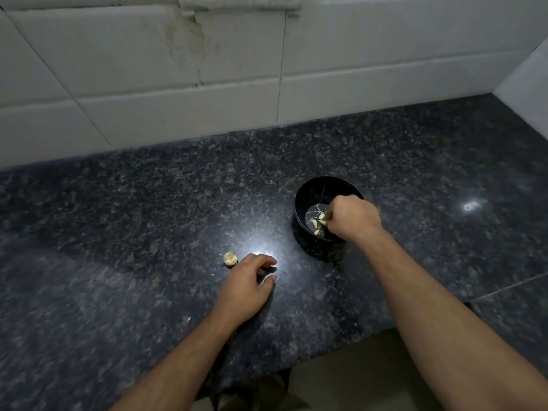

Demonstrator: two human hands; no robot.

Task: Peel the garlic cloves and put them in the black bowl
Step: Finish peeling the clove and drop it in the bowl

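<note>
The right hand [353, 218] reaches into the black bowl [314, 191], fingers curled; I cannot tell whether it holds a clove. The left hand [247, 287] rests loose on the counter [118, 232] beside the garlic [229, 258].

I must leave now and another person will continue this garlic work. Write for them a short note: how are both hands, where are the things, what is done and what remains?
Right hand: over the black bowl, its fingers curled at the cloves inside; whether it holds one cannot be told.
Left hand: rests on the dark counter, fingers loosely curled, holding nothing, just beside the remaining garlic piece.
Done: several peeled cloves lie in the bowl, with some thin skin strands.
Left: peel the remaining garlic piece and put its cloves in the bowl.
</note>
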